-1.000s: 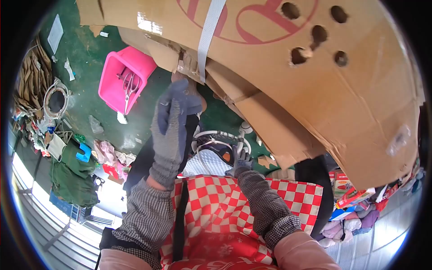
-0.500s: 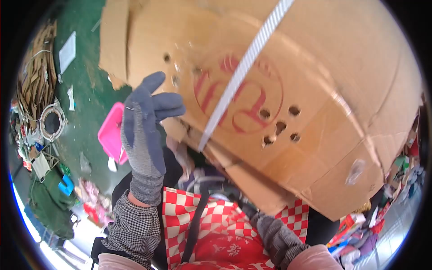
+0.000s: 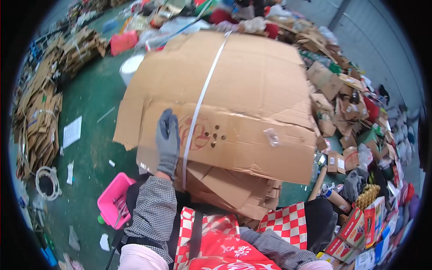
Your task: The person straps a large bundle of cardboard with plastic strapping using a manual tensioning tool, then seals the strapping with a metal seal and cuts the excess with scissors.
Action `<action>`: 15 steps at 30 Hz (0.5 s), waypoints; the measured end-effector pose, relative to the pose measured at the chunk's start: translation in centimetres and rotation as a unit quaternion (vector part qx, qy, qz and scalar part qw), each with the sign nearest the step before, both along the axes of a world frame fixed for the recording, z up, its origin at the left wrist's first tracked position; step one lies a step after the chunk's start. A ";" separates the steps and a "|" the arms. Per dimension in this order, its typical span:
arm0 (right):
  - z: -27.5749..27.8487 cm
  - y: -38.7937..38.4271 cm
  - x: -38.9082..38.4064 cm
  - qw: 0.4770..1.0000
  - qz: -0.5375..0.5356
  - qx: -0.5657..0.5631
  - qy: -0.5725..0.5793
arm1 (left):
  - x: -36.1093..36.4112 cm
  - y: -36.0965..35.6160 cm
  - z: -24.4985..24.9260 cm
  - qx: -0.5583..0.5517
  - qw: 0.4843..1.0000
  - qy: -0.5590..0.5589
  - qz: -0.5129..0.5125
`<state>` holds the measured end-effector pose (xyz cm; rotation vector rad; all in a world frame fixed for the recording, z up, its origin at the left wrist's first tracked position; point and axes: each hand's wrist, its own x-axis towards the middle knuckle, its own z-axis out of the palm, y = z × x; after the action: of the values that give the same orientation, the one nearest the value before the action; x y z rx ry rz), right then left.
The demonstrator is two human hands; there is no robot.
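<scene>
A big stack of flattened cardboard (image 3: 234, 81) stands before me, with a white strap (image 3: 204, 90) running over its top and down the near side. My left hand (image 3: 168, 139), in a grey glove, is at the stack's left part beside the strap and a red printed circle. Its fingers are close together and no object shows in them; whether it touches the cardboard is unclear. Only my right sleeve (image 3: 274, 247) shows, low over the red and white checked apron (image 3: 288, 225); the hand is hidden.
A pink basket (image 3: 110, 198) with tools sits on the green floor at the left. Tied cardboard bundles (image 3: 40, 121) lie farther left, near a white coil (image 3: 47, 183). Loose cardboard boxes (image 3: 336, 162) and mixed waste cover the right side. A white bucket (image 3: 130, 67) stands behind.
The view has lifted and drawn back, showing the whole stack and the waste behind it. My left hand has lowered its outstretched fingers and drawn them together.
</scene>
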<state>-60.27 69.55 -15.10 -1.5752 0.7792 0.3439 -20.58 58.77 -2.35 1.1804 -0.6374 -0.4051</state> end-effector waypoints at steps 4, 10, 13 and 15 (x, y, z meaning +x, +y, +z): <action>14.7 -4.7 -0.3 0.939 0.002 -0.312 -0.143 | -1.5 2.8 -3.0 0.287 0.917 -0.247 0.121; 19.6 -17.4 -1.2 0.665 -0.434 -0.590 -0.144 | -6.0 5.5 -7.7 0.508 0.816 -0.204 0.186; 16.3 -22.1 -1.1 0.759 -0.540 -0.284 -0.226 | -7.0 6.4 -7.9 0.504 0.824 -0.173 0.191; 14.2 -23.0 -2.2 0.793 -0.521 -0.261 -0.176 | -6.3 7.9 -10.6 0.433 0.837 -0.262 0.210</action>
<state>-62.46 46.51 -0.87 -1.3757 1.3726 -1.0274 -26.88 66.68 -12.90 2.3010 -0.6440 0.0515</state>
